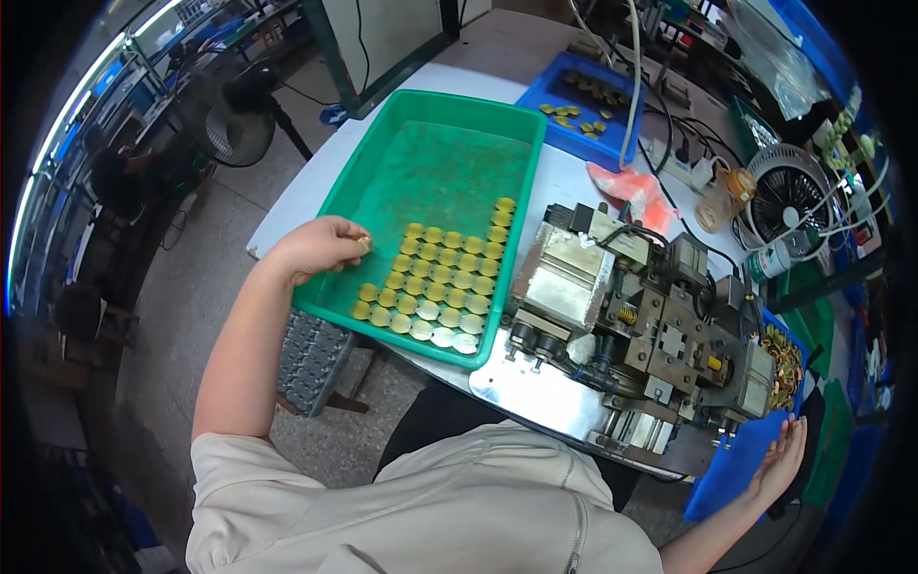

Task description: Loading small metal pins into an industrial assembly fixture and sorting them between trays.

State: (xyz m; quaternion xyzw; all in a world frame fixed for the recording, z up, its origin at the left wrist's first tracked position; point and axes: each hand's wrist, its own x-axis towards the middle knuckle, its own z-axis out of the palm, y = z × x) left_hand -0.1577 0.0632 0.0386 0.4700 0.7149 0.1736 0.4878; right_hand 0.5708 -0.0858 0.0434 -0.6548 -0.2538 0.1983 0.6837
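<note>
- left hand [320, 251] is pinching a disc [365, 244] by the green tray's [464, 143] left edge
- other discs [448, 256] sit in rows inside
- right hand [781, 461] is at the blue bin [734, 464] (can't tell if it's gripping)

2 hands [320, 251] [779, 464], 1 mach. [660, 330], 2 fans [229, 134] [790, 199]

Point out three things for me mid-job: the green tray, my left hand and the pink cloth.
Green tray [435, 167]: head view, on its bare floor.
Left hand [318, 249]: head view, on the back of the hand.
Pink cloth [652, 203]: head view, on its crumpled middle.
</note>
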